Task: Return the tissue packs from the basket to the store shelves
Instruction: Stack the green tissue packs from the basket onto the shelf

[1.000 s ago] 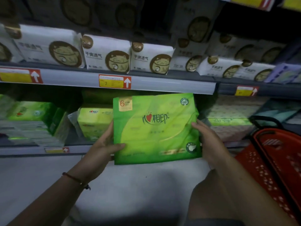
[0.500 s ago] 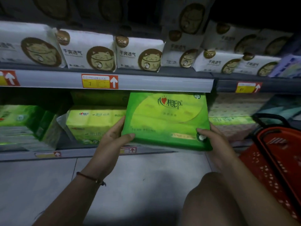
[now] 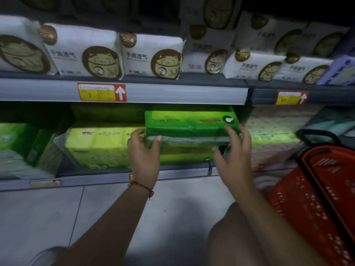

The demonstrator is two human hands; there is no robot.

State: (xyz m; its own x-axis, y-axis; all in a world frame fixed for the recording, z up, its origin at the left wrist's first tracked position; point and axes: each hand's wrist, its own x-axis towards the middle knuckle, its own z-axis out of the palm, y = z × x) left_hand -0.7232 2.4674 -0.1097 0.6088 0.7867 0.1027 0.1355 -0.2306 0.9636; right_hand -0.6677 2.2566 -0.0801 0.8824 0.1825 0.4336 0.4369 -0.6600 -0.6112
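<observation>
A green tissue pack (image 3: 188, 123) lies flat in the lower shelf bay, on top of another green pack (image 3: 184, 156). My left hand (image 3: 143, 156) grips its front left corner, thumb on the front face. My right hand (image 3: 234, 160) is at its front right corner, thumb under the front edge and fingers spread over the top. The red basket (image 3: 317, 189) with a black handle stands on the floor at the right; I cannot see what is inside it.
A yellow-green pack (image 3: 101, 144) sits just left of the stack, and more green packs (image 3: 17, 146) lie further left. Patterned packs (image 3: 274, 131) fill the bay to the right. White cat-print packs (image 3: 149, 54) line the upper shelf. My knee (image 3: 236, 237) is low in view.
The green pack went from upright in front of the shelf to lying flat inside the lower bay on another pack. Both hands followed it forward, and my right fingers have spread.
</observation>
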